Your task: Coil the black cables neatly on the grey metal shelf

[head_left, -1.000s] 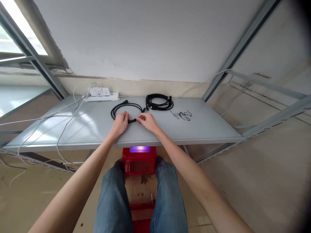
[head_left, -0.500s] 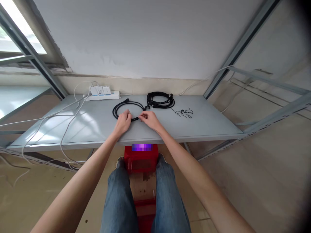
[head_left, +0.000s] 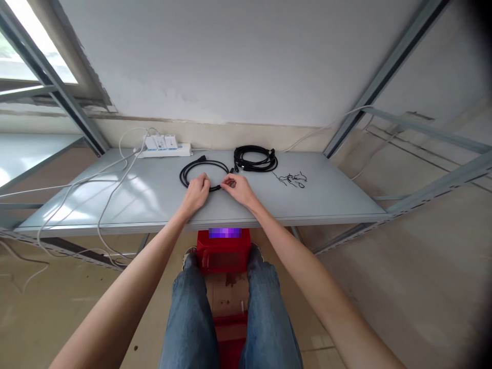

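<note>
Grey metal makes up the shelf (head_left: pixel 326 197) in front of me, smooth and shiny, with bright window light pooled on its left part. A looped black cable (head_left: pixel 207 162) lies on it near the middle. My left hand (head_left: pixel 197 192) is closed over the near side of that loop. Just beside it, the fingers of my right hand (head_left: pixel 239 189) are drawn narrow in a pinch at the same stretch; what sits between the tips is too small to tell.

A thicker black coil (head_left: pixel 257 167) rests just beyond and to the right, and some thin dark ties (head_left: pixel 292 179) lie tangled farther right. Toward the back left stands a white power strip (head_left: pixel 180 150) with adapters plugged in, its pale cords (head_left: pixel 108 197) drooping over the front edge. Metal uprights (head_left: pixel 348 133) frame the shelf against a pale wall (head_left: pixel 238 61); a window (head_left: pixel 38 36) glares at upper left. Below, a red stool (head_left: pixel 223 248) stands between my feet on the tan floor (head_left: pixel 149 318).
</note>
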Tool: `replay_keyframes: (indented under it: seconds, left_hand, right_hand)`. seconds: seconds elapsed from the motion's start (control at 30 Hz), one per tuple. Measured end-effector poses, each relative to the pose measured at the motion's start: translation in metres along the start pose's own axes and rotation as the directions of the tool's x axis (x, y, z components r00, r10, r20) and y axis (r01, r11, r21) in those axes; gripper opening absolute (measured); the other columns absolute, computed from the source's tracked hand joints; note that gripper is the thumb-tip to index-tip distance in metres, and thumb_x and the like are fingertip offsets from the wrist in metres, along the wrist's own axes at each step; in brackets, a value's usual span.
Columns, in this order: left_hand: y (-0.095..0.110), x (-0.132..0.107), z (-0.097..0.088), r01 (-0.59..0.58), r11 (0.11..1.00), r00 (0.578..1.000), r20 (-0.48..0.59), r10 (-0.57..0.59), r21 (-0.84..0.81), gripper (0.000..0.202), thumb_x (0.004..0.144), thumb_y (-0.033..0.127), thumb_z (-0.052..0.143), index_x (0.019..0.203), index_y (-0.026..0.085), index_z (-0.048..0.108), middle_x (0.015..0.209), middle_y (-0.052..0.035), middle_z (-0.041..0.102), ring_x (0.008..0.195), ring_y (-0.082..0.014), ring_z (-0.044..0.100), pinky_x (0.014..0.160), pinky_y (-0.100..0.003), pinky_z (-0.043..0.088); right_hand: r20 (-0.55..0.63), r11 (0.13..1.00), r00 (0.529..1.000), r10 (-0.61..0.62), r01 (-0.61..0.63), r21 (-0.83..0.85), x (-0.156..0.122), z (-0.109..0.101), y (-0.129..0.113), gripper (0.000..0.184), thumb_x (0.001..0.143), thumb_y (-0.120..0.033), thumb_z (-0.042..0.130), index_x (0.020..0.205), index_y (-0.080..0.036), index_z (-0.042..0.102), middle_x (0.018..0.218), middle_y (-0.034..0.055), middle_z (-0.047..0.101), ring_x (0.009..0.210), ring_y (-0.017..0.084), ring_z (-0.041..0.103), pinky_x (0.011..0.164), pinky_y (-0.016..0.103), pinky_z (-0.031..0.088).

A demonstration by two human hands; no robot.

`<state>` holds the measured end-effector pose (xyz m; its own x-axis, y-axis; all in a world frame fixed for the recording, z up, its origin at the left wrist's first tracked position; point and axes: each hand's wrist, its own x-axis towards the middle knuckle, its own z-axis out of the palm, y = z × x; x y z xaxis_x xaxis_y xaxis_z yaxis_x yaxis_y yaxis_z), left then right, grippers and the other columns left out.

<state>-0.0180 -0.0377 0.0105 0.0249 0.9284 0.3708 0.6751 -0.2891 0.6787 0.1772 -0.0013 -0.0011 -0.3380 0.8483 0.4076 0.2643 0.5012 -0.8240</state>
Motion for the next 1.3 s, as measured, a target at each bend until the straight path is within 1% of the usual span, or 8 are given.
replay_keyframes:
  seconds: [0.1,0.23,0.37,0.5,0.77,0.97,1.13,1.3]
  left_hand:
    - [-0.001,0.001,0.001,0.006,1.0,1.0,0.0,-0.006,-0.001,0.023,0.097,0.017,0.041,0.077,0.026,0.05,0.075,-0.003,0.063,0.078,-0.023,0.06,0.082,-0.035,0.045]
    - [-0.002,0.002,0.001,-0.011,1.0,1.0,0.001,0.011,-0.002,0.023,0.097,0.018,0.04,0.078,0.026,0.049,0.074,-0.0023,0.062,0.076,-0.0224,0.058,0.08,-0.034,0.044]
    - [-0.002,0.002,0.0,-0.009,1.0,1.0,0.001,0.009,-0.001,0.023,0.098,0.018,0.039,0.078,0.026,0.049,0.076,-0.0033,0.063,0.078,-0.0225,0.06,0.081,-0.034,0.045]
    - [-0.002,0.001,0.0,0.0,1.0,1.0,0.0,0.0,-0.001,0.023,0.097,0.018,0.04,0.078,0.026,0.05,0.077,-0.0036,0.064,0.079,-0.023,0.061,0.083,-0.035,0.047]
    - [-0.001,0.0,-0.001,0.008,1.0,1.0,-0.01,-0.008,-0.019,0.024,0.099,0.018,0.04,0.079,0.026,0.05,0.079,-0.0039,0.066,0.08,-0.023,0.062,0.082,-0.035,0.046]
    - [-0.002,0.0,0.0,-0.012,1.0,1.0,-0.016,0.011,-0.029,0.023,0.099,0.019,0.04,0.079,0.026,0.049,0.079,-0.0034,0.065,0.079,-0.0226,0.061,0.081,-0.034,0.045]
    - [-0.002,0.0,0.0,-0.02,0.999,1.0,-0.012,0.02,-0.029,0.023,0.1,0.02,0.04,0.079,0.026,0.05,0.077,-0.0031,0.063,0.078,-0.0225,0.06,0.081,-0.034,0.045]
    - [-0.001,0.0,0.001,-0.022,1.0,1.0,-0.013,0.022,-0.013,0.022,0.099,0.02,0.039,0.079,0.026,0.047,0.077,-0.0033,0.063,0.078,-0.0229,0.059,0.081,-0.035,0.044]
  right_hand:
    - [0.007,0.999,1.0,-0.002,0.002,0.035,0.0,0.001,-0.001,0.006,0.085,-0.023,0.071,0.084,-0.019,0.067,0.078,0.0039,0.076,0.075,0.016,0.07,0.074,0.028,0.052]
    - [0.082,0.987,0.995,0.058,-0.07,0.146,0.001,0.002,0.0,0.01,0.086,-0.025,0.071,0.093,-0.018,0.066,0.076,0.0033,0.076,0.074,0.017,0.073,0.074,0.027,0.054]
    - [0.156,0.971,0.984,0.085,-0.117,0.209,0.002,0.002,0.003,0.008,0.087,-0.023,0.069,0.093,-0.017,0.068,0.079,0.0058,0.079,0.075,0.017,0.073,0.072,0.027,0.054]
    - [0.167,0.971,0.983,0.078,-0.113,0.209,0.003,0.001,0.003,0.008,0.086,-0.02,0.067,0.091,-0.016,0.072,0.083,0.0069,0.08,0.081,0.018,0.076,0.077,0.028,0.057]
    - [0.129,0.999,0.991,-0.035,0.037,-0.008,-0.002,0.001,-0.004,0.019,0.084,-0.008,0.064,0.089,-0.016,0.081,0.086,0.0048,0.08,0.078,0.016,0.071,0.078,0.028,0.054]
    - [0.097,0.954,0.983,-0.153,0.173,-0.246,-0.004,0.004,-0.005,0.018,0.089,-0.006,0.07,0.09,-0.02,0.082,0.092,0.0053,0.079,0.085,0.02,0.068,0.084,0.031,0.051]
    - [0.042,0.911,0.982,-0.182,0.185,-0.369,-0.008,0.006,-0.004,0.017,0.1,-0.014,0.067,0.095,-0.022,0.081,0.1,0.0069,0.077,0.096,0.022,0.069,0.085,0.031,0.047]
    - [0.061,0.825,0.984,-0.168,0.174,-0.538,-0.014,0.007,-0.01,0.019,0.106,-0.018,0.059,0.104,-0.022,0.078,0.107,0.0069,0.075,0.1,0.021,0.068,0.084,0.028,0.045]
